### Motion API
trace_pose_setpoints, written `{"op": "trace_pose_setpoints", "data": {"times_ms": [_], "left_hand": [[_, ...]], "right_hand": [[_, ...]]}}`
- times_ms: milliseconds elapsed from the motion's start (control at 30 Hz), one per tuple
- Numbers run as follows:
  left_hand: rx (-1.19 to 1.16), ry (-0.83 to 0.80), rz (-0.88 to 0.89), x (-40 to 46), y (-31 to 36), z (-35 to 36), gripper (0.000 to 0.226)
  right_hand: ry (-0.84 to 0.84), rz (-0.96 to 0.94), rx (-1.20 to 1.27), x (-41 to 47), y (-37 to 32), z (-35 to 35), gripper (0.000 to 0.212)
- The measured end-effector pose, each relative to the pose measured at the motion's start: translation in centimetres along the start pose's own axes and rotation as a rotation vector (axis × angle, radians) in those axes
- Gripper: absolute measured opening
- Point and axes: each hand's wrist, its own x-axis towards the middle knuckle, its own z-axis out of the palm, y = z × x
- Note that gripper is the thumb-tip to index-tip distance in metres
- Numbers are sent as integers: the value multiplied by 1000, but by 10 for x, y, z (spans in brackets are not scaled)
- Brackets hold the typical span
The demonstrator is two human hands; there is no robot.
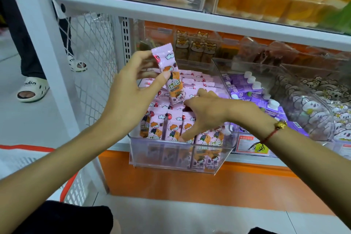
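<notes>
My left hand pinches a pink snack packet between thumb and fingers and holds it upright above a clear plastic bin. The bin is packed with several identical pink packets standing in rows. My right hand reaches down into the bin among the packets, thumb spread toward the front row; its fingertips are buried between packets, so I cannot see whether they hold one. A red string bracelet is on my right wrist.
A bin of purple drink cartons stands right of the pink bin, then a bin of clear-wrapped sweets. A white shelf edge runs overhead. A white basket with a red rim sits at lower left. A person's sandalled feet stand at far left.
</notes>
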Motion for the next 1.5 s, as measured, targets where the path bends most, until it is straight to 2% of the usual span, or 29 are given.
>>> {"op": "trace_pose_setpoints", "data": {"times_ms": [200, 300, 433, 500, 600, 767, 867, 1000, 1100, 1200, 1333, 1400, 1500], "left_hand": [[15, -35, -45, 0, -2, 0, 35], [6, -39, -43, 1, -2, 0, 36], [-39, -39, -10, 6, 0, 1, 32], [-54, -52, 11, 11, 1, 5, 31], [-26, -109, 14, 19, 0, 13, 31], [123, -281, -30, 28, -9, 16, 41], [231, -432, 8, 32, -9, 14, 35], [655, -588, 107, 44, -12, 27, 38], [850, -709, 126, 54, -17, 40, 24], [898, -741, 90, 64, -17, 45, 18], [801, -607, 162, 62, -10, 42, 17], [777, -642, 207, 53, -11, 39, 8], [828, -755, 235, 38, -13, 36, 18]], "right_hand": [[93, -31, -196, 4, -5, 11, 64], [134, -46, -72, -4, -2, 12, 66], [104, -66, 78, -14, 5, 4, 71], [118, -74, 88, -18, 5, 2, 72], [185, -97, 58, -25, 3, 3, 61], [331, -92, 72, -42, -3, 13, 52], [423, -93, 50, -49, -4, 20, 53], [484, -110, -7, -52, -5, 25, 44], [499, -121, -37, -52, -5, 27, 40], [519, -128, -56, -51, -4, 27, 32], [536, -81, -111, -59, 0, 33, 44], [573, -30, -141, -69, 2, 37, 50], [616, 46, -186, -79, 3, 42, 48]]}}
